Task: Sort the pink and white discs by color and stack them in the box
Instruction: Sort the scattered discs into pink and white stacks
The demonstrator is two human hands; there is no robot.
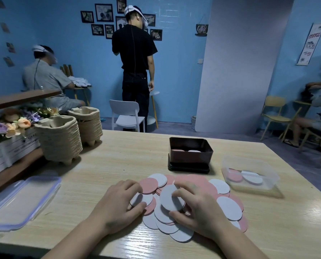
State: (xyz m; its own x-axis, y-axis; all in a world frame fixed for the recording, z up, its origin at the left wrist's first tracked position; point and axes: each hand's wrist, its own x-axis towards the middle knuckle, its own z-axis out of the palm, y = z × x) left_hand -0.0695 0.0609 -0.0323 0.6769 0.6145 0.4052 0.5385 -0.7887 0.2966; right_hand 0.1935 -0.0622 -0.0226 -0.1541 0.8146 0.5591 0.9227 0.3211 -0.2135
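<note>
Left hand (122, 200): down on the near-left edge of the heap, fingers curled over a white disc (141, 200) and the thumb at its near rim. It looks pinched rather than just pressed.
Right hand (197, 212): fingers bent over a second white disc (172, 200), thumb tucked at its near edge, holding it slightly tilted above the others.
Heap of discs (229, 208): pink and white mixed, overlapping loosely on the table (118, 165), between the hands and the dark box.
Dark box (190, 146): open, just beyond the heap, standing on what looks like its own lid. The top of a pink stack shows on its left side and a white one on its right.
Clear tub (268, 171): to the right of the box, with one pink and one white pile side by side.
Handling: the discs look thin, flat, light and fairly stiff, like card or foam. Their smooth faces probably slide on each other, and one lying flat would be hard to lift.
Where to hold: I'd take each disc by the rim, thumb under an overhanging edge and fingers on top.
Progress: most discs lie unsorted, so I'd say it is early.
Left side: a clear lid (23, 199) and stacked pulp trays (60, 139).
</note>
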